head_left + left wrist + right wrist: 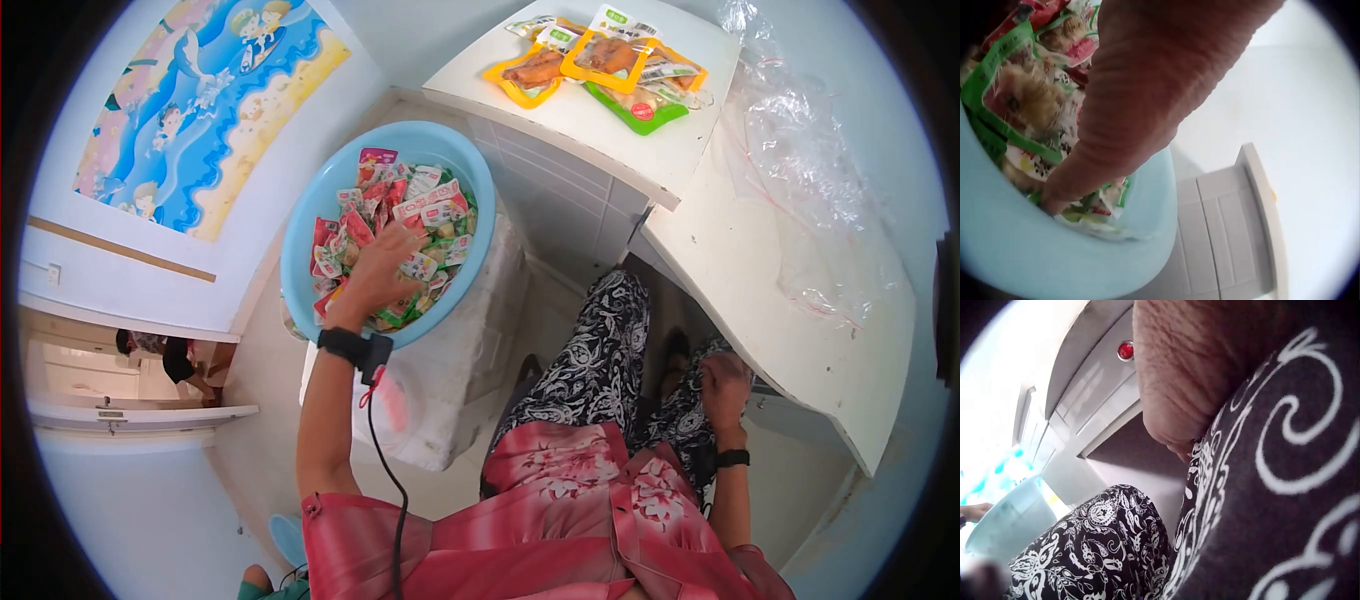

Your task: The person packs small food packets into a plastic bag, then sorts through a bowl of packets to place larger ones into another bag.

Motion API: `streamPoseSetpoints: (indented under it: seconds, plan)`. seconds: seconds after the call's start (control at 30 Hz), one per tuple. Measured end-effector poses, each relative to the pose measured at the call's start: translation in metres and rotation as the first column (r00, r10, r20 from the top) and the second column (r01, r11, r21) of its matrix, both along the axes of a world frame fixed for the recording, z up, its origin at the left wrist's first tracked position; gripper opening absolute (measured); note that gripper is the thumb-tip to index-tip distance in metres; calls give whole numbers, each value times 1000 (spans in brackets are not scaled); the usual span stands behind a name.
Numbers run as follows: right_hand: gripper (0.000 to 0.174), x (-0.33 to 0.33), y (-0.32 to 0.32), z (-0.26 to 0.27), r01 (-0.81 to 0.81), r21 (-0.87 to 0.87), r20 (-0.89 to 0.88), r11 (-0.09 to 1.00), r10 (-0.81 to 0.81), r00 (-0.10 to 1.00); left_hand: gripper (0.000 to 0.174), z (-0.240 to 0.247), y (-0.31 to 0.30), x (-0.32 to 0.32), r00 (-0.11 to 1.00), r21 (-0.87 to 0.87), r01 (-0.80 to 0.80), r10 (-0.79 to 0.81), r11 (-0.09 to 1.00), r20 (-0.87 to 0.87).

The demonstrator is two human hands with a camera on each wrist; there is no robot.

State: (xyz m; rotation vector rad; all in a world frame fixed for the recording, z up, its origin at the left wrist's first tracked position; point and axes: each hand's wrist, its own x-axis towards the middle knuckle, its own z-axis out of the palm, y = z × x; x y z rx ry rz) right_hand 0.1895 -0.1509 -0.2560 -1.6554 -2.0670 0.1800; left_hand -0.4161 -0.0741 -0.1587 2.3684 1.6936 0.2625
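A light blue basin (pixel 300 230) holds a heap of small red, green and white snack packets (pixel 420 200). My left hand (pixel 375 272) lies on the heap, its fingers reaching forward into the packets. In the left wrist view the left hand (pixel 1147 94) runs down among the packets (pixel 1022 94), a straight finger buried near the basin wall (pixel 1054 262). My right hand (pixel 725 385) rests on my right knee, loosely curled and holding nothing. The right wrist view shows the right hand (pixel 1191 369) against black-and-white patterned trousers (pixel 1285 487).
The basin sits on a white wrapped box (pixel 460 340). A white cabinet top (pixel 600 120) carries flat food packs in orange and green trays (pixel 600 60). A white table (pixel 800 300) with clear plastic bags (pixel 790 130) stands at the right. Another person (pixel 180 360) is in a doorway, far left.
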Motion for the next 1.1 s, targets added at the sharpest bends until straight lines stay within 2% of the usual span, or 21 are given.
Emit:
streamPoseSetpoints:
  seconds: [0.13,0.23,0.33,0.43,0.47,0.57,0.67,0.77,0.8,0.9,1.0,1.1]
  plan:
    - [11,1,-3,2,-7,19,41,1000,7,999,85,-14,16,23,983,-190,109,-134,976,-123]
    - [10,0,-5,0,-1,6,59,1000,0,998,78,-20,19,20,994,-157,48,-64,986,-92]
    - [10,2,-7,2,17,8,64,1000,-17,998,67,-16,21,35,969,-161,-129,90,979,-229]
    - [10,1,-8,3,2,-4,73,1000,-2,997,54,-30,20,24,985,-35,-54,48,998,-165]
    - [10,0,-8,2,-1,4,79,1000,1,997,47,-34,20,20,985,10,-63,64,998,-158]
    - [11,2,-7,2,-4,6,82,1000,3,997,43,-29,21,2,971,113,-180,195,977,-137]
    - [11,4,-6,-2,0,14,96,1000,-2,995,49,-23,19,-30,926,57,-374,371,925,66]
    - [11,3,-4,-2,-2,9,97,1000,1,995,56,-48,26,-72,882,136,-466,447,874,151]
    - [11,2,-3,-1,1,6,94,1000,-2,996,61,-24,26,-62,859,35,-493,480,869,177]
    - [11,1,-2,2,-8,-14,79,1000,9,997,55,-23,30,-82,812,5,-550,534,835,237]
    - [10,0,-1,2,-5,-24,110,1000,8,994,50,13,31,-67,751,-37,-603,583,797,309]
    - [10,0,0,1,1,-20,93,1000,1,996,43,9,41,-100,684,-26,-601,530,799,502]
